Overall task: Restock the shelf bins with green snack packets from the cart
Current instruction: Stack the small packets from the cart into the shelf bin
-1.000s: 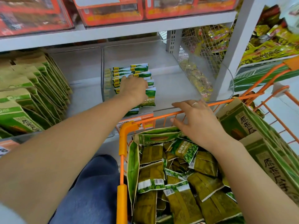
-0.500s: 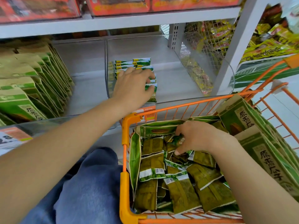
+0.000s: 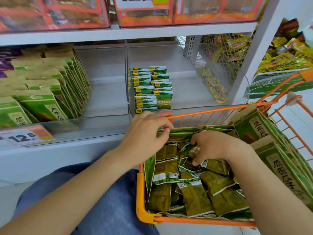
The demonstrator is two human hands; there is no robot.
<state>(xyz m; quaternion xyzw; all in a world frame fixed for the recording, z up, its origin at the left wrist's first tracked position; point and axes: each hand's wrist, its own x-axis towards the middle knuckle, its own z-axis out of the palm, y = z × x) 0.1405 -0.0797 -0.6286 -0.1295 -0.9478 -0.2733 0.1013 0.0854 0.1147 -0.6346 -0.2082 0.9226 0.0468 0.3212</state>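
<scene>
Head view, shelf bay and cart. The orange wire cart (image 3: 199,221) stands in front of the lower shelf (image 3: 108,92), its far rim just beside the shelf's front edge. Inside the cart lies a loose heap of green snack packets (image 3: 194,195), most turned to show olive backs with white barcode strips; along the cart's right wall stand larger green-and-kraft bags (image 3: 264,133) printed with dark characters.

The right hand (image 3: 211,146) is down in the heap at the far end of the cart, its fingers (image 3: 196,161) curled and clamped on a small bunch of packets (image 3: 193,149); how many it holds cannot be told. The left hand (image 3: 144,133) hangs over the cart's far left corner, between the bin and the heap, its fingers (image 3: 166,128) loosely bent, drawn near the thumb and holding nothing visible.

The clear-walled shelf bin (image 3: 186,78) behind the left hand contains two short rows of upright green snack packets (image 3: 150,89), faces forward, set against the bin's left divider; the right part of the bin floor is bare. The neighbouring bin to the left holds a dense slanted row of green-and-kraft bags (image 3: 50,92). A price tag (image 3: 25,135) reading 12.8 sits on the shelf's front rail. Red-orange boxes (image 3: 144,11) occupy the shelf above, and yellow packets (image 3: 284,55) fill the bay to the right, beyond a wire mesh panel (image 3: 218,53). Blue denim (image 3: 105,200) covers the person's knee below the left forearm.
</scene>
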